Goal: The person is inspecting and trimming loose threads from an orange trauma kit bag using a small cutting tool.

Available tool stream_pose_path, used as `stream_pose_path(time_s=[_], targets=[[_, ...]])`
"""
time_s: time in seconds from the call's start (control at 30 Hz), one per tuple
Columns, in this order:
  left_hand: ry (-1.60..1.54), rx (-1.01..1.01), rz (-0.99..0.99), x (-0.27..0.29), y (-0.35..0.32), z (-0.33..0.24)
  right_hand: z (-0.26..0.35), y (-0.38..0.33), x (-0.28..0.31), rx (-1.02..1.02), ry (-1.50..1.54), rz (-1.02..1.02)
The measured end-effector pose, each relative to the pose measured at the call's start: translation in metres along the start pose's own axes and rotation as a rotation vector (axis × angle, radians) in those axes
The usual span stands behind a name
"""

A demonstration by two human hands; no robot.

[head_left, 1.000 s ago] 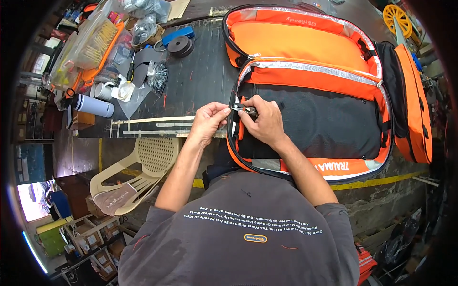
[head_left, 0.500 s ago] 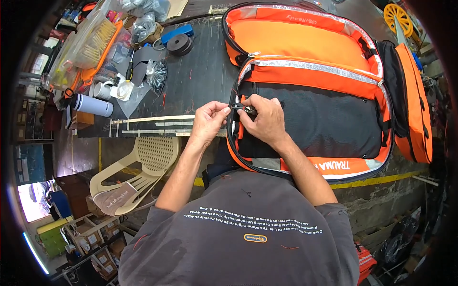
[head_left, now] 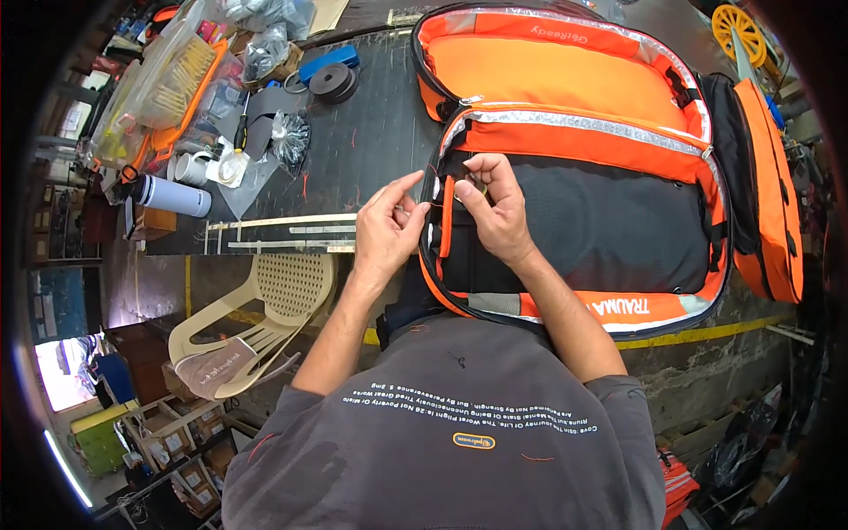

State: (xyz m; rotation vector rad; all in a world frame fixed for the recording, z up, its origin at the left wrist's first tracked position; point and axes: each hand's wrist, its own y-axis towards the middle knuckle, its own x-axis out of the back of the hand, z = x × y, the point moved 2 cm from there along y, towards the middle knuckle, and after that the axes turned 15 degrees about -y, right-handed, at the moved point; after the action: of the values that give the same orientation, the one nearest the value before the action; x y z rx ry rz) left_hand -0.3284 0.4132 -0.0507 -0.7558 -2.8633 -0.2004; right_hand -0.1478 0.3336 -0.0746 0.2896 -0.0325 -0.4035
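A person's left grip (head_left: 387, 228), forefinger and thumb apart and the other fingers curled, hovers just outside the left end of an open orange-and-black bag (head_left: 583, 225) on a workshop surface (head_left: 380, 132); whether anything fine is caught in the curl cannot be told from here. The right grip (head_left: 499, 208), over the bag's interior, bends round something small and mostly hidden, thumb and forefinger tips slightly apart; what it pinches, if anything, is unclear. Between the two runs an orange strip (head_left: 446, 219) at the bag's end, both grips facing that stretch, apparently to reach it from either side. The bag takes up the surface's right part, close to the near edge and the person's grey shirt (head_left: 442, 397), presumably sparing a long reach; its lid lies back toward the far edge, baring the black lining. A second bag (head_left: 770, 190) stands beside its right end. Toward the surface's left edge sit a dark roll (head_left: 334, 82), a screwdriver (head_left: 240, 134) and a pale purple bottle (head_left: 175, 194), set apart, it seems, to give the bag room.
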Motion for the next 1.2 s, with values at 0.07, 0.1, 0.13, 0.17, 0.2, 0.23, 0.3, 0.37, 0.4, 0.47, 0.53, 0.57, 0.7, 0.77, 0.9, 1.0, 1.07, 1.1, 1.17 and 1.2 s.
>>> stream_pose_path(time_s=[0.07, 0.1, 0.13, 0.17, 0.2, 0.23, 0.3, 0.37, 0.4, 0.47, 0.53, 0.57, 0.7, 0.77, 0.9, 1.0, 1.07, 1.1, 1.17, 1.2], targets=[[0.172, -0.112, 0.034, -0.001, 0.003, -0.009, -0.004, 0.002, 0.006, 0.026, -0.049, -0.021], [0.259, -0.162, 0.085, -0.001, 0.005, -0.010, -0.005, 0.002, 0.008, 0.051, -0.098, -0.041], [0.346, -0.211, 0.135, -0.002, 0.006, -0.013, -0.005, 0.001, 0.008, 0.001, -0.073, -0.045], [0.347, -0.211, 0.136, -0.001, 0.006, -0.016, -0.008, 0.000, 0.010, -0.057, -0.153, -0.007], [0.323, -0.178, 0.160, 0.000, 0.004, -0.021, -0.012, -0.002, 0.013, -0.115, -0.233, 0.030], [0.299, -0.143, 0.183, 0.000, 0.002, -0.024, -0.009, -0.005, 0.017, -0.201, -0.435, 0.088], [0.238, -0.092, 0.155, 0.003, 0.003, -0.014, -0.007, -0.008, 0.011, -0.087, -0.642, 0.147], [0.176, -0.045, 0.135, 0.003, 0.003, -0.009, -0.015, -0.012, 0.007, -0.074, -0.774, 0.180], [0.160, -0.046, 0.121, 0.002, 0.002, -0.008, -0.024, -0.015, 0.005, -0.062, -0.808, 0.195], [0.144, -0.046, 0.099, 0.003, 0.000, -0.005, -0.023, -0.016, 0.002, -0.040, -0.722, 0.203], [0.223, -0.251, 0.067, -0.001, -0.006, -0.007, -0.016, -0.018, 0.002, 0.049, -0.515, 0.216], [0.250, -0.250, 0.082, -0.003, -0.008, -0.011, -0.011, -0.019, -0.002, 0.062, -0.481, 0.187], [0.401, -0.441, 0.071, -0.006, -0.004, -0.010, -0.014, -0.020, -0.001, 0.239, -0.536, 0.149], [0.389, -0.343, 0.015, -0.002, 0.000, -0.011, 0.004, -0.015, 0.003, 0.211, -0.699, 0.163], [0.099, 0.065, 0.085, 0.010, 0.010, 0.000, 0.008, -0.019, 0.012, 0.224, -0.908, 0.050], [0.003, 0.222, 0.113, 0.012, 0.013, 0.009, 0.001, -0.023, 0.015, 0.197, -0.744, 0.031], [-0.057, 0.203, 0.086, 0.009, 0.012, 0.019, 0.001, -0.022, 0.013, 0.244, -0.770, 0.035], [-0.118, 0.183, 0.058, 0.007, 0.011, 0.023, 0.001, -0.022, 0.011, 0.292, -0.796, 0.041], [-0.237, 0.199, 0.038, 0.000, 0.010, 0.028, -0.001, -0.023, 0.007, 0.243, -0.777, 0.044], [-0.359, 0.214, 0.017, -0.001, 0.009, 0.030, -0.003, -0.023, 0.006, 0.195, -0.759, 0.048]])
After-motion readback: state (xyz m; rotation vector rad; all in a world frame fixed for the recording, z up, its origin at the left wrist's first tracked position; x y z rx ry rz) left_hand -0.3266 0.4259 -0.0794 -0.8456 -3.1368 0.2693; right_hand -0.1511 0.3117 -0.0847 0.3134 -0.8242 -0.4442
